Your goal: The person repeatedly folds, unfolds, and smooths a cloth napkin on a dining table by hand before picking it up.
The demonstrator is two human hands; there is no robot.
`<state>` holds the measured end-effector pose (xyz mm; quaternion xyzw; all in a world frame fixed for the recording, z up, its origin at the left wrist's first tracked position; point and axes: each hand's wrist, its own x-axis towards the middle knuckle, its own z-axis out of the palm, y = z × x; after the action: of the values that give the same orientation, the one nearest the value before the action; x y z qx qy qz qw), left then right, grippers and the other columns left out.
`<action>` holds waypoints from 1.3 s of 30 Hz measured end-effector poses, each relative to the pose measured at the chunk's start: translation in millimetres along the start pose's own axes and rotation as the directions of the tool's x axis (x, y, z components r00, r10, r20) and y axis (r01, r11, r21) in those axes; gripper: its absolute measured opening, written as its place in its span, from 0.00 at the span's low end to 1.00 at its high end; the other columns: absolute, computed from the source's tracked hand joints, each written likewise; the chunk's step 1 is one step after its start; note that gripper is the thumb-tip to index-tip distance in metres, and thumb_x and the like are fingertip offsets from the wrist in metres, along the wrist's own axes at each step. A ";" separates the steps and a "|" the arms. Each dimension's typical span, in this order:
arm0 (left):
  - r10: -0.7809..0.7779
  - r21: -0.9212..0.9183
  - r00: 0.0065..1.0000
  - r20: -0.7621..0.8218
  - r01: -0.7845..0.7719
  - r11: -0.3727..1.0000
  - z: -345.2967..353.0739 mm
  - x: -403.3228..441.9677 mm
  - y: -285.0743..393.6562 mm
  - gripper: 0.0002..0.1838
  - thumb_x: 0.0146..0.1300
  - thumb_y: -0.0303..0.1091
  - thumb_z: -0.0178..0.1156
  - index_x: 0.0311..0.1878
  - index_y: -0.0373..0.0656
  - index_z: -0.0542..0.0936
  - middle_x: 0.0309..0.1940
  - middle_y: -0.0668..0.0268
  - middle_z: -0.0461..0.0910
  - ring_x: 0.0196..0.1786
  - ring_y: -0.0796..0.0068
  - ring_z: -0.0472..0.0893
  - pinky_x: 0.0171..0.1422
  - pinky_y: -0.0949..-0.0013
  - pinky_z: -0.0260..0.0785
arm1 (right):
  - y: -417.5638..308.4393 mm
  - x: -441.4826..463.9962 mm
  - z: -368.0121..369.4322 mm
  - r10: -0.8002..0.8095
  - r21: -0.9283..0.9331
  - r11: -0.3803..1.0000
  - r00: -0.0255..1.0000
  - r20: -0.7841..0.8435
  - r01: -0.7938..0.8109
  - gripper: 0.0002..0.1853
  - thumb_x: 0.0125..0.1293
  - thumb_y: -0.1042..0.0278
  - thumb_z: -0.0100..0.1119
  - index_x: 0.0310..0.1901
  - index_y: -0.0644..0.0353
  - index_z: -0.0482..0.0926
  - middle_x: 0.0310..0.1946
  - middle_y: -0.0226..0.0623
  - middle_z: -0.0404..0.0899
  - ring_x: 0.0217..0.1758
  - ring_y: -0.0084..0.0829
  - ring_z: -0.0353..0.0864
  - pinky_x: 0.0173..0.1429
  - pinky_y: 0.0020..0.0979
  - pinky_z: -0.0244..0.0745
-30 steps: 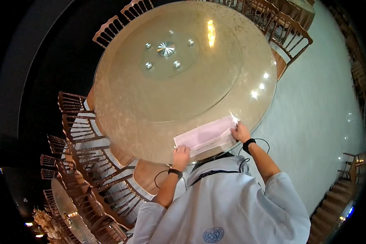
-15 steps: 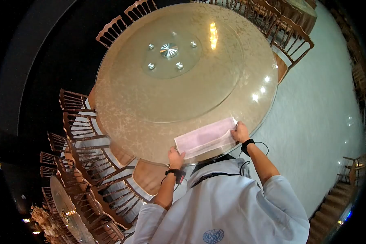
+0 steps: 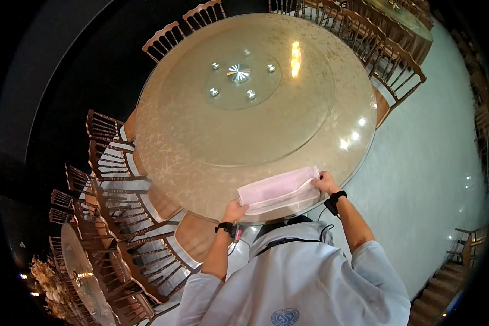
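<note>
A folded pink and white cloth [image 3: 280, 187] lies along the near edge of a round table [image 3: 174, 182] with a glass turntable [image 3: 244, 130] on it. My left hand [image 3: 235, 211] pinches the cloth's lower left corner. At its right end, my right hand [image 3: 325, 183] has fingers closed on the cloth's edge. Both wrists wear black bands.
Wooden chairs [image 3: 108, 160] line the left side of the table, with more at the far side. One chair [image 3: 396, 70] stands at the far right. A second table [image 3: 76, 266] is at the lower left, and another [image 3: 418, 41] at the upper right.
My left hand has gone from lying over the cloth's left part to gripping its left corner. The cloth's front edge looks slightly raised between my hands. The whole view has shifted a little.
</note>
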<state>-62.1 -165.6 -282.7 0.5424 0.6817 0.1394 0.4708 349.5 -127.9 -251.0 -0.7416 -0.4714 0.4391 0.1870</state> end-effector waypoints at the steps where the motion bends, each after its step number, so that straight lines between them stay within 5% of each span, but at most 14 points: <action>1: -0.011 -0.138 0.998 0.069 0.020 0.990 -2.7 5.5 -6.5 0.17 0.51 0.40 0.67 0.38 0.37 0.82 0.25 0.58 0.81 0.30 0.71 0.81 0.38 0.69 0.72 | -3.4 -2.3 -6.0 -0.001 0.126 0.992 0.998 0.068 -0.008 0.19 0.47 0.61 0.65 0.35 0.71 0.79 0.28 0.46 0.80 0.31 0.37 0.80 0.36 0.34 0.75; 2: -0.009 -0.142 0.998 0.065 0.018 0.990 -3.6 10.8 -12.9 0.17 0.51 0.40 0.67 0.38 0.37 0.82 0.25 0.58 0.81 0.30 0.71 0.81 0.38 0.69 0.72 | -7.4 -3.5 -11.0 -0.011 0.248 0.969 0.991 0.136 -0.023 0.17 0.49 0.62 0.65 0.34 0.70 0.78 0.26 0.41 0.79 0.27 0.32 0.78 0.32 0.32 0.73; 4: 0.087 -0.526 0.993 0.079 -0.032 0.850 -11.2 12.5 -2.7 0.17 0.55 0.32 0.65 0.48 0.39 0.77 0.26 0.63 0.80 0.28 0.77 0.77 0.33 0.71 0.69 | -10.5 -2.4 -16.0 -0.018 0.298 0.954 0.994 0.110 -0.016 0.16 0.51 0.62 0.65 0.33 0.68 0.78 0.24 0.37 0.77 0.26 0.28 0.76 0.30 0.30 0.71; 8: -0.047 -0.500 0.999 0.017 0.049 0.865 -45.8 -22.4 63.3 0.20 0.58 0.27 0.62 0.53 0.42 0.69 0.24 0.69 0.76 0.25 0.81 0.71 0.28 0.74 0.64 | -15.3 1.3 -29.8 -0.007 0.385 0.921 0.988 0.156 -0.054 0.16 0.56 0.61 0.64 0.38 0.66 0.75 0.31 0.36 0.78 0.32 0.27 0.77 0.34 0.28 0.74; 11: 0.115 -0.539 0.993 0.011 -0.091 0.837 -49.2 -16.9 54.5 0.22 0.59 0.26 0.61 0.54 0.45 0.65 0.21 0.73 0.71 0.22 0.85 0.65 0.25 0.76 0.57 | -19.9 -3.9 -34.9 -0.024 0.414 0.909 0.986 0.166 -0.048 0.17 0.58 0.60 0.62 0.41 0.66 0.74 0.33 0.36 0.78 0.33 0.27 0.77 0.35 0.28 0.75; 13: 0.165 -0.396 0.980 0.109 -0.110 0.912 -57.2 -17.5 61.9 0.17 0.63 0.26 0.57 0.54 0.48 0.68 0.24 0.73 0.74 0.26 0.86 0.68 0.30 0.79 0.61 | -35.9 -18.0 -42.0 -0.007 0.411 0.910 0.986 0.169 -0.064 0.19 0.60 0.60 0.61 0.45 0.67 0.72 0.36 0.38 0.78 0.35 0.29 0.78 0.37 0.30 0.76; 17: 0.260 -0.430 0.959 0.116 -0.187 0.883 -53.3 -14.6 57.6 0.08 0.63 0.28 0.56 0.46 0.46 0.76 0.24 0.78 0.70 0.25 0.87 0.64 0.27 0.80 0.56 | -30.5 -22.8 -34.7 0.040 0.556 0.822 0.987 0.153 -0.120 0.26 0.60 0.59 0.59 0.52 0.70 0.68 0.37 0.41 0.77 0.33 0.29 0.77 0.35 0.30 0.75; 20: 0.211 -0.415 0.969 0.126 -0.142 0.899 -54.3 -28.7 79.0 0.07 0.65 0.32 0.54 0.42 0.44 0.79 0.26 0.78 0.71 0.27 0.88 0.65 0.29 0.80 0.58 | -29.5 -27.1 -34.0 0.088 0.459 0.880 0.991 0.100 -0.124 0.29 0.61 0.58 0.58 0.57 0.72 0.64 0.39 0.43 0.76 0.35 0.30 0.77 0.38 0.31 0.75; 24: 0.172 -0.443 0.972 0.163 -0.083 0.892 -48.5 -30.8 80.3 0.08 0.66 0.34 0.54 0.44 0.45 0.80 0.29 0.75 0.75 0.28 0.86 0.68 0.31 0.79 0.62 | -5.3 -16.7 -23.5 0.032 0.476 0.879 0.999 -0.003 -0.027 0.24 0.61 0.64 0.58 0.54 0.63 0.61 0.33 0.39 0.74 0.30 0.27 0.74 0.31 0.30 0.71; 28: 0.113 -0.452 0.980 0.166 -0.026 0.891 -42.9 -27.9 69.7 0.09 0.66 0.34 0.54 0.45 0.45 0.79 0.34 0.70 0.77 0.32 0.82 0.72 0.35 0.77 0.66 | -7.3 -22.6 -29.3 -0.221 0.512 0.825 0.970 -0.098 0.240 0.17 0.62 0.71 0.53 0.51 0.50 0.62 0.27 0.26 0.65 0.27 0.19 0.64 0.29 0.24 0.63; 32: 0.222 -0.448 0.958 0.179 -0.122 0.886 -45.8 -33.8 84.0 0.09 0.65 0.32 0.53 0.45 0.44 0.79 0.37 0.68 0.76 0.36 0.80 0.73 0.38 0.75 0.68 | -0.4 -19.6 -37.8 -0.351 0.435 0.835 0.935 -0.052 0.337 0.06 0.70 0.60 0.51 0.40 0.52 0.73 0.29 0.20 0.69 0.27 0.13 0.63 0.27 0.19 0.59; 35: 0.176 -0.586 0.949 0.263 0.012 0.810 -43.0 -33.5 82.7 0.10 0.62 0.31 0.56 0.45 0.44 0.80 0.41 0.66 0.76 0.39 0.77 0.73 0.40 0.73 0.69 | -0.9 -22.1 -45.3 -0.251 0.516 0.838 0.965 0.076 0.177 0.07 0.69 0.62 0.53 0.42 0.54 0.74 0.29 0.21 0.72 0.28 0.14 0.68 0.29 0.19 0.63; 37: 0.451 -0.387 0.891 0.053 -0.397 0.832 -40.8 -36.7 81.4 0.11 0.60 0.30 0.59 0.46 0.44 0.80 0.42 0.65 0.77 0.40 0.77 0.74 0.42 0.73 0.70 | -8.2 -31.0 -46.8 -0.221 0.586 0.802 0.969 0.109 0.117 0.09 0.68 0.66 0.55 0.46 0.59 0.73 0.33 0.25 0.76 0.32 0.18 0.75 0.34 0.23 0.72; 39: 0.389 -0.410 0.921 0.041 -0.339 0.846 -42.5 -45.5 88.9 0.12 0.58 0.30 0.61 0.46 0.43 0.80 0.41 0.65 0.78 0.41 0.77 0.74 0.43 0.73 0.70 | -2.8 -27.4 -51.7 -0.236 0.644 0.763 0.948 0.213 0.045 0.11 0.66 0.70 0.56 0.48 0.62 0.73 0.37 0.31 0.79 0.36 0.24 0.79 0.38 0.27 0.77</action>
<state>-43.2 -158.5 -176.0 0.5630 0.4939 0.3275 0.5761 386.1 -143.0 -207.9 -0.5276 -0.3729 0.6569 0.3887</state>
